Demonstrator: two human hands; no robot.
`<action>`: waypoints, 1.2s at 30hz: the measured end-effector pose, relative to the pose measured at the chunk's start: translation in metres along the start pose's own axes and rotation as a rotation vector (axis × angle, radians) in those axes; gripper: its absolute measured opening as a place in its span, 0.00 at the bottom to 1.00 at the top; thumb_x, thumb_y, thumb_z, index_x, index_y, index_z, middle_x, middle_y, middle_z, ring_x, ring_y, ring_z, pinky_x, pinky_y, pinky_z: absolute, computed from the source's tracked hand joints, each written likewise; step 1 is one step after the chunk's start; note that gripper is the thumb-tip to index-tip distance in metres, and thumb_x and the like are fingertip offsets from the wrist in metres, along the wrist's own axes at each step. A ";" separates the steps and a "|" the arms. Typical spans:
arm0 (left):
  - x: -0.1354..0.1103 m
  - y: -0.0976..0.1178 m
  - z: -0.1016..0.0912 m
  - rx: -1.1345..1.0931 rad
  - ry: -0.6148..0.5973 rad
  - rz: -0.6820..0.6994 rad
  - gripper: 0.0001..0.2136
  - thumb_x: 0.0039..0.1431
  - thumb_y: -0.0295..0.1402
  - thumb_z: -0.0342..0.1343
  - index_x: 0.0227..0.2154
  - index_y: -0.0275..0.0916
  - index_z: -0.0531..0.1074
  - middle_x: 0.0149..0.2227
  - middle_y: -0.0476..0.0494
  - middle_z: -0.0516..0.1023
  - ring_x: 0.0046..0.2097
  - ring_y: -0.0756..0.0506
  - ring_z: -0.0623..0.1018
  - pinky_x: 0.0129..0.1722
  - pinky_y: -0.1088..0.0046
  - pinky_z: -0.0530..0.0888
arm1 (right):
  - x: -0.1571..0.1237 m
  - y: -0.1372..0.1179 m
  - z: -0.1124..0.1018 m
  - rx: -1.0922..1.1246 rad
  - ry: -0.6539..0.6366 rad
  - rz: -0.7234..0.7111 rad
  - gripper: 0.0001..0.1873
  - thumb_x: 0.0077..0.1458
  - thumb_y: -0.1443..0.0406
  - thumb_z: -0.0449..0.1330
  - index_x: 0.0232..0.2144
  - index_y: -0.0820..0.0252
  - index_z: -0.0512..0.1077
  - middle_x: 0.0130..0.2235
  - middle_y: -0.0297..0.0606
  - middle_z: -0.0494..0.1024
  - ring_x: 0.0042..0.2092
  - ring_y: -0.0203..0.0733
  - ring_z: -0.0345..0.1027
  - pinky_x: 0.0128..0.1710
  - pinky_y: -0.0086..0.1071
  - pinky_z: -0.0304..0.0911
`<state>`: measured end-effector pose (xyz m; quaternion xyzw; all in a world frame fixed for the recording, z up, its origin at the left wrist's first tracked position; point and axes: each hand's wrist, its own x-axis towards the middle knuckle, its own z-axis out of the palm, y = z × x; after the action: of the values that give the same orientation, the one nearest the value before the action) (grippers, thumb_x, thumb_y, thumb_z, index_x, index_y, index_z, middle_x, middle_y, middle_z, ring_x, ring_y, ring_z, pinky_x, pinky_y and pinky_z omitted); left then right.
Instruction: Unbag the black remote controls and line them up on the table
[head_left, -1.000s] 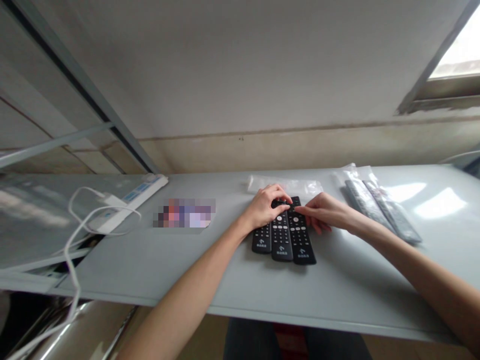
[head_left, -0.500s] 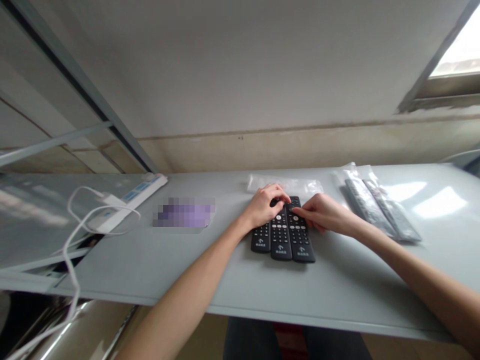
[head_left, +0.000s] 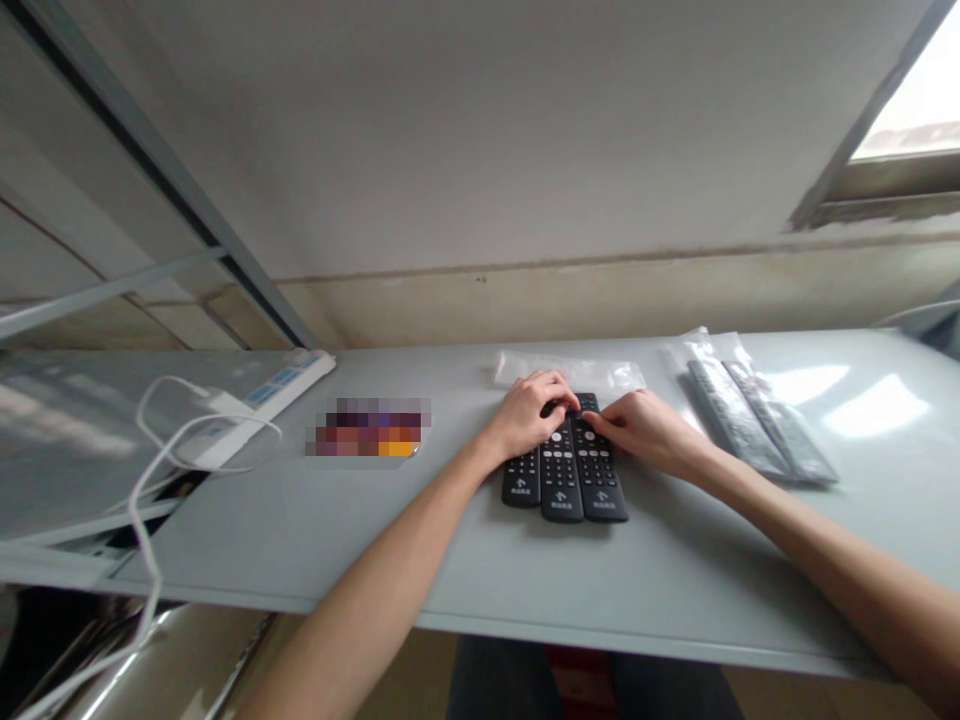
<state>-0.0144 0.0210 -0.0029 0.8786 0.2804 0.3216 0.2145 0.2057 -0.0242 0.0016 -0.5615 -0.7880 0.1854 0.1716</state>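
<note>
Three black remote controls lie side by side on the grey table, buttons up, their lower ends toward me: the left remote (head_left: 521, 487), the middle remote (head_left: 561, 490) and the right remote (head_left: 602, 490). My left hand (head_left: 529, 412) curls over the upper ends of the left and middle remotes, its fingertips pressed close together near the top of the right one. It hides much of the left remote. My right hand (head_left: 649, 430) grips the right remote from its right side, thumb on the upper buttons and the other fingers mostly hidden.
A clear plastic bag (head_left: 517, 368) lies behind the remotes. To the right are two remotes in clear bags (head_left: 757, 420). On the left rest a blurred-out flat device (head_left: 367, 430) and a white power strip (head_left: 292, 385) with a white cable (head_left: 142, 540). The table's front edge (head_left: 600, 640) is near me.
The right remote's lower end has shifted very slightly left, toward the middle one. My right thumb has moved a little on it. The blurred-out device has turned from purple to dark and orange.
</note>
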 end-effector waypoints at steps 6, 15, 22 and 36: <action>-0.001 0.003 -0.006 0.084 -0.034 0.034 0.10 0.64 0.23 0.53 0.37 0.40 0.79 0.44 0.41 0.81 0.53 0.39 0.78 0.57 0.58 0.73 | -0.001 -0.006 0.001 0.003 0.019 0.052 0.28 0.66 0.53 0.52 0.16 0.55 0.51 0.20 0.29 0.50 0.27 0.37 0.38 0.28 0.39 0.43; -0.004 -0.003 -0.010 0.048 0.100 -0.016 0.11 0.60 0.24 0.52 0.28 0.39 0.78 0.35 0.42 0.82 0.39 0.42 0.79 0.45 0.65 0.75 | -0.005 -0.010 0.000 0.070 -0.001 -0.073 0.29 0.70 0.47 0.48 0.20 0.56 0.59 0.21 0.31 0.59 0.27 0.37 0.44 0.30 0.37 0.46; -0.003 -0.008 -0.011 -0.342 0.186 -0.161 0.11 0.53 0.26 0.52 0.24 0.36 0.80 0.26 0.44 0.82 0.31 0.46 0.78 0.37 0.70 0.72 | -0.008 -0.012 -0.003 0.042 -0.043 -0.104 0.30 0.70 0.47 0.47 0.21 0.56 0.58 0.22 0.31 0.59 0.27 0.36 0.44 0.30 0.36 0.45; -0.002 -0.011 -0.013 -0.885 0.450 -0.344 0.10 0.48 0.35 0.54 0.17 0.37 0.72 0.20 0.46 0.77 0.13 0.54 0.65 0.14 0.77 0.56 | -0.005 -0.009 0.004 0.011 0.093 -0.050 0.31 0.69 0.50 0.50 0.16 0.56 0.62 0.19 0.32 0.61 0.25 0.35 0.44 0.29 0.37 0.44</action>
<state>-0.0292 0.0304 -0.0007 0.5545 0.2969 0.5501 0.5493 0.1976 -0.0318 0.0025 -0.5486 -0.7920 0.1590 0.2156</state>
